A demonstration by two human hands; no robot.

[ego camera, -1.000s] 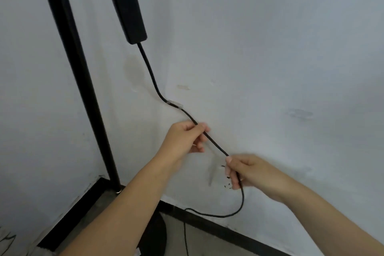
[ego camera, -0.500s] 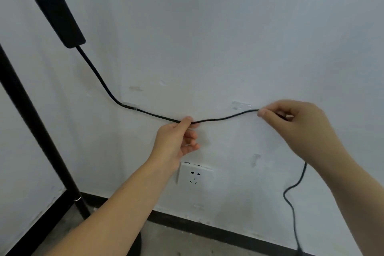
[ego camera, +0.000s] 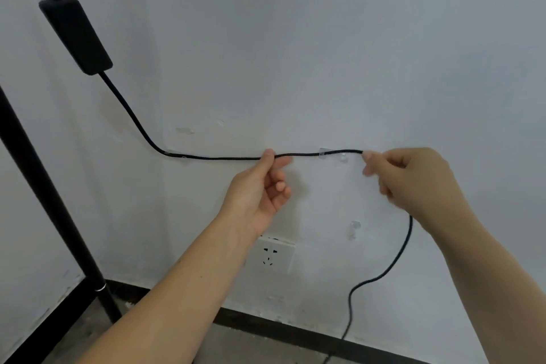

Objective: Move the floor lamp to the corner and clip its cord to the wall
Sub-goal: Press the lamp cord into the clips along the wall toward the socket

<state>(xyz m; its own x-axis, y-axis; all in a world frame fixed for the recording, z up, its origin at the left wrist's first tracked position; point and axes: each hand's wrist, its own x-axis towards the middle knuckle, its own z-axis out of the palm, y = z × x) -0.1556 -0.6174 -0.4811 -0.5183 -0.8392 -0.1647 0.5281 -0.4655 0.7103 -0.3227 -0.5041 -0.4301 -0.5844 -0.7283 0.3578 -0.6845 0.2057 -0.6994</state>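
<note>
The black floor lamp pole [ego camera: 44,186] stands in the corner at the left. Its black cord [ego camera: 218,158] drops from an inline switch box [ego camera: 76,35], bends into a clear clip [ego camera: 174,154] and runs level along the white wall. My left hand [ego camera: 263,186] pinches the cord between thumb and forefinger. My right hand [ego camera: 410,177] pinches it further right. Between the two hands the cord lies at a second clear clip [ego camera: 324,153]. Past my right hand the cord hangs down to the floor.
A white wall socket [ego camera: 273,254] sits below my left hand. Two more clear clips [ego camera: 342,157] [ego camera: 354,227] are stuck on the wall right of it. A black skirting strip [ego camera: 295,331] runs along the grey floor.
Both hands raised the cord from a slanted sag to a level line and pulled it straight. The cord now sits at the second clip, where half a second ago it ran just under it.
</note>
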